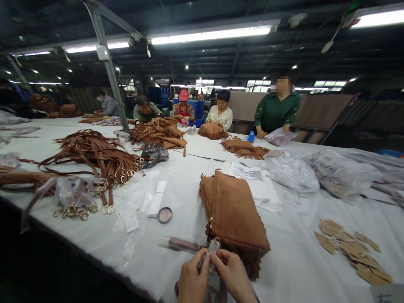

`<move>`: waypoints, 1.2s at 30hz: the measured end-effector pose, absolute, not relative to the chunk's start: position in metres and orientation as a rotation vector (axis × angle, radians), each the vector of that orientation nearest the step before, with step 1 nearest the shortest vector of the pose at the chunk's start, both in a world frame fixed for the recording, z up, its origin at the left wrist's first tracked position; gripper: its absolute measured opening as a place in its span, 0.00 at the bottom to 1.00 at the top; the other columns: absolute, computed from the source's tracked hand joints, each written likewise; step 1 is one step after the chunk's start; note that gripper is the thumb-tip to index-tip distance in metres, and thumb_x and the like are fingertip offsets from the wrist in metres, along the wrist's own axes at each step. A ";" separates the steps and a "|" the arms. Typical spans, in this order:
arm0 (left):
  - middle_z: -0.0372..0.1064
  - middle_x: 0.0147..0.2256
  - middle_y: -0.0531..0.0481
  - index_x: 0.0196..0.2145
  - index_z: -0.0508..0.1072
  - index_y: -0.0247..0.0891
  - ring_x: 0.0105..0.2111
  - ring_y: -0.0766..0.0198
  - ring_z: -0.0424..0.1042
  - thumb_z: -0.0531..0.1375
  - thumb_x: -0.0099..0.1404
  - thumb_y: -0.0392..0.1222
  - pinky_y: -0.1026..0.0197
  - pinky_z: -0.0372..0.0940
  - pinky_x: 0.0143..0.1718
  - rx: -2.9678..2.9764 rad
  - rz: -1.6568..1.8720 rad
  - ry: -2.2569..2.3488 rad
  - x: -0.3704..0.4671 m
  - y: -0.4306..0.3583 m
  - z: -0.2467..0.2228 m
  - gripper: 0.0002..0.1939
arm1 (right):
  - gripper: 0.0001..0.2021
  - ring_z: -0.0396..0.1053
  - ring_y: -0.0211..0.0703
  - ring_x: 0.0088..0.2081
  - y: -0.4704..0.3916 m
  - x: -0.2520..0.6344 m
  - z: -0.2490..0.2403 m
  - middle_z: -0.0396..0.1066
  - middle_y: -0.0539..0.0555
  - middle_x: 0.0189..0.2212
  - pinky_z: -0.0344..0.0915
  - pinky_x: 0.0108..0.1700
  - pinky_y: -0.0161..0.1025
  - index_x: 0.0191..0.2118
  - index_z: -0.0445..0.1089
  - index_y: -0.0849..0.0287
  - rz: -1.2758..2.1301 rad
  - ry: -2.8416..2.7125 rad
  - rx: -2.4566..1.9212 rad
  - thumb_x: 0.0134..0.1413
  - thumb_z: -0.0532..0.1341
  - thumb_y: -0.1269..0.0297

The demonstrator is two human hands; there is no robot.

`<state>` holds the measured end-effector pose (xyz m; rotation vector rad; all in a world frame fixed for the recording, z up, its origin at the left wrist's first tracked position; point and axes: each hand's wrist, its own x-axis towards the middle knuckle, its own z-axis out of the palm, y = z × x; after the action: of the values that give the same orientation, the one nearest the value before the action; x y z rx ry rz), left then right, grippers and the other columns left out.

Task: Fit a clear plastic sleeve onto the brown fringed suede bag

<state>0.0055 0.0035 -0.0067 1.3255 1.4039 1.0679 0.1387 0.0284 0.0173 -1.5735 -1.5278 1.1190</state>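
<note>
A brown fringed suede handbag point(235, 210) lies on the white-covered table in front of me. At its near corner, by a gold ring, my left hand point(195, 275) and my right hand point(232, 271) pinch a strap end point(213, 246) wrapped in clear plastic. Both hands have their fingertips close together, and part of the strap runs down between them. Whether the strap is hooked to the ring I cannot tell. A stretch of plastic-sleeved strap point(186, 244) lies just left of the bag. The bag's zipper point(211, 221) faces left.
Brown straps with gold clasps point(94, 155) are heaped at left, near plastic-wrapped straps point(75, 193). A small round dish point(164, 215) sits mid-table. White printed bags point(252, 181) lie behind the handbag, tan tags point(353, 250) at right. Several co-workers stand or sit across the table.
</note>
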 end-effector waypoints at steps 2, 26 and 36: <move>0.76 0.39 0.43 0.42 0.75 0.37 0.39 0.56 0.73 0.56 0.62 0.53 0.60 0.67 0.39 1.200 1.083 1.344 0.007 0.008 -0.010 0.19 | 0.18 0.61 0.39 0.24 0.027 0.144 0.021 0.65 0.49 0.18 0.55 0.26 0.35 0.21 0.67 0.61 1.108 -1.603 -1.538 0.51 0.56 0.51; 0.74 0.32 0.45 0.35 0.72 0.36 0.32 0.60 0.71 0.55 0.62 0.50 0.61 0.62 0.36 1.246 1.088 1.328 0.013 0.004 0.012 0.14 | 0.25 0.73 0.48 0.34 0.006 0.140 0.014 0.76 0.54 0.29 0.68 0.43 0.44 0.49 0.68 0.60 1.460 -1.101 -1.268 0.48 0.63 0.50; 0.69 0.23 0.51 0.36 0.60 0.40 0.22 0.64 0.65 0.51 0.63 0.62 0.63 0.58 0.25 1.279 1.113 1.164 0.034 -0.005 -0.013 0.21 | 0.25 0.58 0.33 0.16 0.028 0.131 0.030 0.59 0.44 0.12 0.57 0.20 0.33 0.18 0.56 0.56 1.418 -0.695 -1.272 0.38 0.66 0.41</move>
<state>0.0342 -0.0045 -0.0126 1.2788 1.1641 1.1128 0.1313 0.0284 0.0297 -1.2722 -0.6954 1.4184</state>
